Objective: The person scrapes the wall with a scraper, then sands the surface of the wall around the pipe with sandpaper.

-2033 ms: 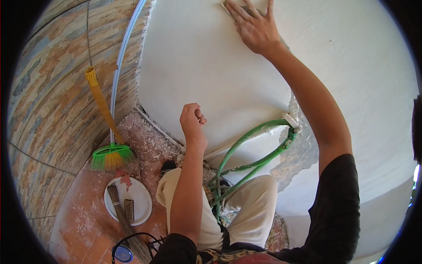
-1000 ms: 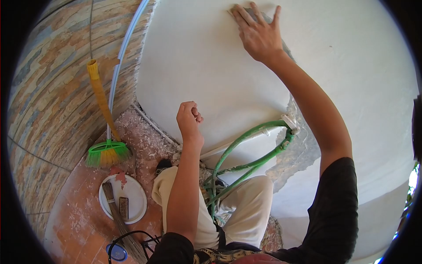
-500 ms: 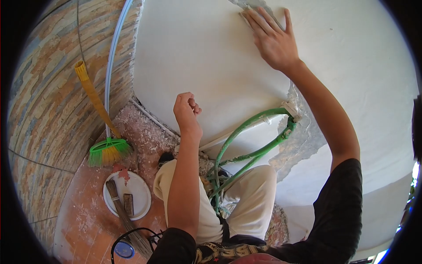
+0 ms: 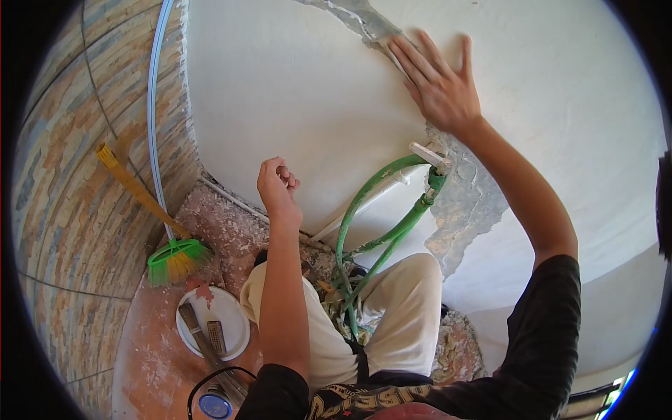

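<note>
My right hand (image 4: 444, 91) lies against the white wall (image 4: 280, 84), fingers stretched and spread. Its fingertips rest at a rough grey strip (image 4: 350, 21) of bare plaster that runs diagonally across the wall; whether anything thin sits under the palm is hidden. My left hand (image 4: 278, 187) hangs in front of the wall above my left knee, fingers curled in, with no object visible in it. Below the right hand, green pipes (image 4: 392, 234) with a white fitting (image 4: 428, 154) come out of a larger bare grey patch (image 4: 465, 199).
To the left, a green and yellow broom (image 4: 178, 260) leans by the stone-tiled wall (image 4: 84, 203), near a yellow handle (image 4: 133, 185). On the debris-strewn floor sit a white lid (image 4: 234, 315) with a small brush (image 4: 215, 337), a stick bundle (image 4: 210, 350) and a blue-topped container (image 4: 215, 406).
My right hand has slid down and rightward along the grey strip, closer to the pipes, and more of the strip shows above it. The camera view has shifted. My left hand stays curled.
</note>
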